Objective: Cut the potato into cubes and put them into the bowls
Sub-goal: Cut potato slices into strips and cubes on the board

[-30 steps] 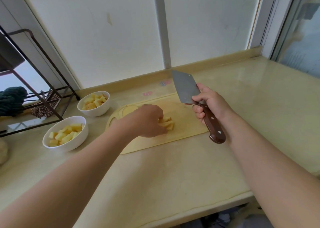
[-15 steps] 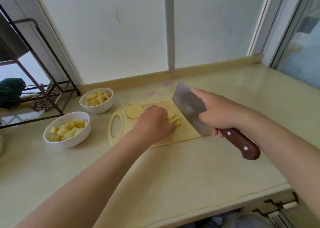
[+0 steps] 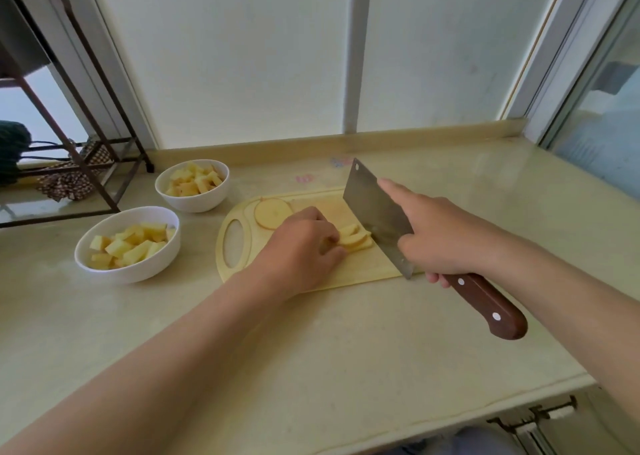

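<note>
Potato cubes (image 3: 128, 247) lie in 2 bowls (image 3: 138, 274) (image 3: 197, 203), 1 slice (image 3: 272, 212) on board (image 3: 363, 267).

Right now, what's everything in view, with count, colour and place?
counter: one, beige, under everything.
cutting board: one, pale yellow, mid-counter.
bowls: two, white, left of board, holding yellow potato cubes.
potato slice: one, pale yellow, board's far left.
potato strips: few, pale yellow, board, beside blade.
cleaver: one, steel blade, brown handle, over board.
rack: one, dark metal, far left.
left hand: one, holding strips.
right hand: one, gripping cleaver.
</note>
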A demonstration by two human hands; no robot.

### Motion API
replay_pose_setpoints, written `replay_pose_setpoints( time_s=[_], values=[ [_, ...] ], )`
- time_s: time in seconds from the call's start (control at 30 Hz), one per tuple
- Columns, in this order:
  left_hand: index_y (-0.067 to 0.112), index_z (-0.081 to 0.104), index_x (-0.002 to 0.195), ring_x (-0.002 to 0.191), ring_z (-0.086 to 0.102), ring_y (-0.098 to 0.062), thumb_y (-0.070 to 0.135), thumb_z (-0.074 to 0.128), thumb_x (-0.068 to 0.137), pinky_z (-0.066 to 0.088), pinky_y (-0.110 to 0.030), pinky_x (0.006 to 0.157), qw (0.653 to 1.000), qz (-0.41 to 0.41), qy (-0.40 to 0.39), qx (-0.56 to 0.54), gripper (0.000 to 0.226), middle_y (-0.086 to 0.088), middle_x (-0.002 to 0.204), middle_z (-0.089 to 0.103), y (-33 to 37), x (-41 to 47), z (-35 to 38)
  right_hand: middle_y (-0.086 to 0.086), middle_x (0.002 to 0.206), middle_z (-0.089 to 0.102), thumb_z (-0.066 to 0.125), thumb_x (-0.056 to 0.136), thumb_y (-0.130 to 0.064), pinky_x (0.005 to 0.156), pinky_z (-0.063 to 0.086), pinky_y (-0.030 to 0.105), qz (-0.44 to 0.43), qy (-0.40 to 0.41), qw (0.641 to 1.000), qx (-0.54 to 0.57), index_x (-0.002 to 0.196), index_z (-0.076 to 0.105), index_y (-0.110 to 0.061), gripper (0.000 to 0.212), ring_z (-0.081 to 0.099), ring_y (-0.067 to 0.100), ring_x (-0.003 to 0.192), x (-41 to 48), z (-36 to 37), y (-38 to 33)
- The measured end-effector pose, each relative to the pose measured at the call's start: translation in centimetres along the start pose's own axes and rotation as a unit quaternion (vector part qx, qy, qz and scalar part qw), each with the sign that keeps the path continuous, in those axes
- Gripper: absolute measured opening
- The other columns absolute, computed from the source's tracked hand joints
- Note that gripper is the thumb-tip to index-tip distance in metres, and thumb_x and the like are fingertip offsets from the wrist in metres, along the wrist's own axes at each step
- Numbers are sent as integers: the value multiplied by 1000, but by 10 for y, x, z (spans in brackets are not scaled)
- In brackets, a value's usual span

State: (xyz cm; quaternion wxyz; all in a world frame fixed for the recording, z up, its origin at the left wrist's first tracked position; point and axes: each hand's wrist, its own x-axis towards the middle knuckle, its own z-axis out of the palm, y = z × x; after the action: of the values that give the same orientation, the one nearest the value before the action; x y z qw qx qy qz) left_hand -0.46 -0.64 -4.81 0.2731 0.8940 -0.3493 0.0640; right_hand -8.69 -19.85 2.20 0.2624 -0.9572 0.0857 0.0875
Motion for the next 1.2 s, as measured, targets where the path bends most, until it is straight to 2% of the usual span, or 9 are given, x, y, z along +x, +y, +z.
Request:
replay_pose_setpoints(
  time_s=[0.1,0.23,0.3,0.4,0.53,0.7,0.87,1.0,1.2],
  values=[
    [17,69,112,97,54,-17,35,69,86,45,-29,86,1000,6,0,8,32,1,108,55,1,2,0,12,96,65,42,89,-3,46,55,30,2,2,1000,7,156,-1,-62,99,69,22,49,0,0,1],
    [22,63,122,107,52,-12,40,66,86,41,-23,93,1000,13,-22,-3,41,6,122,54,0,6,-2,6,101,57,42,89,-3,45,54,29,-6,7,1000,2,156,-1,-61,99,67,18,46,1,1,0],
    [20,66,121,104,56,-13,38,66,87,47,-29,93,999,39,-34,-8,38,5,121,58,0,7,0,5,101,57,42,88,-3,45,56,32,-9,16,1000,2,157,0,-60,99,69,21,49,-1,2,-1],
    [14,71,112,94,60,-16,33,65,88,52,-37,85,997,67,-20,-15,30,0,111,65,-1,7,6,7,107,59,42,89,-3,45,59,35,-14,53,998,16,155,1,-62,98,72,30,54,-10,6,0],
    [13,73,110,98,60,-19,31,66,88,52,-37,87,996,81,11,-21,29,-2,112,67,-4,6,11,12,86,66,42,93,-4,42,55,32,-21,92,994,57,155,4,-64,94,67,33,55,-25,15,1],
    [10,72,103,86,58,-19,27,69,84,52,-34,77,993,101,38,-46,25,-3,107,63,-7,3,14,13,76,68,42,91,-6,47,60,48,-27,115,992,36,152,6,-67,94,66,38,57,-30,25,1],
    [11,75,95,84,60,-17,21,67,86,52,-35,75,992,108,40,-59,15,-2,101,64,-9,3,13,14,67,63,44,92,-8,52,58,53,-44,104,994,2,152,2,-68,94,62,38,56,-32,26,-3],
    [12,77,96,85,61,-17,21,67,87,52,-33,76,990,113,47,-63,16,-2,101,65,-10,3,14,8,61,55,43,94,-8,56,58,49,-57,91,992,-63,155,-2,-63,94,51,21,48,-30,23,-3],
    [11,77,93,78,61,-19,19,68,86,51,-32,71,989,116,57,-76,15,-3,98,65,-14,5,18,12,82,61,42,94,-8,51,61,43,-10,-6,992,-129,155,-7,-61,95,65,28,53,-19,10,-26]
  ],
)
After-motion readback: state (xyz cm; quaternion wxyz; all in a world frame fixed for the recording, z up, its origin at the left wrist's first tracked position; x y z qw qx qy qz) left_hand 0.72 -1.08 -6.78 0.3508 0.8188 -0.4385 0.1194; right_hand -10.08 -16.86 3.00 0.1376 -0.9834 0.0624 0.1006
